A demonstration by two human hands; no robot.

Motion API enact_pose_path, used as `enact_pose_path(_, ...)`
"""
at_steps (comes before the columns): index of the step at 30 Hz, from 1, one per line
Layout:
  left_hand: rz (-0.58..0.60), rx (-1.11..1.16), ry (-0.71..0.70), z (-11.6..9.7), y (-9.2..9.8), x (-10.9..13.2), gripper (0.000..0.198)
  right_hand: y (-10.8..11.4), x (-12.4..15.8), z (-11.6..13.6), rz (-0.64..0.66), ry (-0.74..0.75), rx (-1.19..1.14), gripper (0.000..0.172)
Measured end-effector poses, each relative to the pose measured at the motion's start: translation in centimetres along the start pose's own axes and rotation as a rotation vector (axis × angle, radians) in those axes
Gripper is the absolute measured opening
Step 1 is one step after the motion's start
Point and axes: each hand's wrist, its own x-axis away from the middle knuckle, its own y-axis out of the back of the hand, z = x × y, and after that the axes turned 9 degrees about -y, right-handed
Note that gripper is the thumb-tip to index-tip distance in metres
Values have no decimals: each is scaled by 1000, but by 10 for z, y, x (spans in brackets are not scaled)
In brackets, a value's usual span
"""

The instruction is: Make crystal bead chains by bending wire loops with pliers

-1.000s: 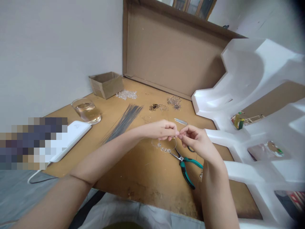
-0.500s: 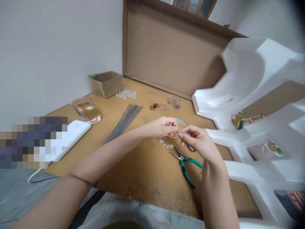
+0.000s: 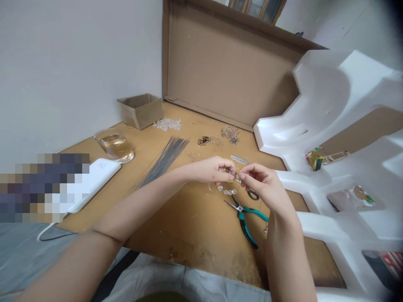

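Clear round beads (image 3: 228, 192) are strung on a thin wire that curves below my fingers. My left hand (image 3: 220, 170) pinches this beaded wire between thumb and fingertips. Facing it, my right hand (image 3: 256, 178) is closed in a pinch on the same wire close to the left fingertips; the exact grip is too small to make out. Just below lie pliers (image 3: 244, 214) with green and black handles, jaws apart. A black scissors handle (image 3: 252, 194) shows under my right hand. Behind the hands lie silver tweezers (image 3: 239, 160).
A bundle of grey wires (image 3: 165, 161) lies left of centre. Farther back are a bead pile (image 3: 167, 123), a cardboard box (image 3: 140, 111), black rings (image 3: 204, 141) and small metal pieces (image 3: 231, 135). A glass (image 3: 115, 146) and a white power bank (image 3: 94, 184) stand left; white foam (image 3: 283, 130) borders the right.
The strung beads have shifted a little to the right with my left hand, and the hands have drawn slightly nearer the scissors. Tools on the table have stayed put.
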Motion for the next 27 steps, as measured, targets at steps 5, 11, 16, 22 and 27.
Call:
enact_pose_path(5, 7, -112, -49, -1, 5, 2, 20, 2, 1, 0, 15, 29, 77, 22)
enact_pose_path(11, -66, -109, -134, -3, 8, 6, 25, 1, 0, 0, 37, 5, 96, 24)
enact_pose_path(16, -131, -135, -88, -7, 6, 8, 23, 0, 0, 0, 41, 6, 102, 25)
enact_pose_path(22, -206, -33, -155, -7, 1, 5, 18, 0, 0, 0, 57, -4, 53, 25)
enact_pose_path(27, -276, 121, -141, -7, -2, 2, 16, 1, -2, -4, 111, 10, 62, 26)
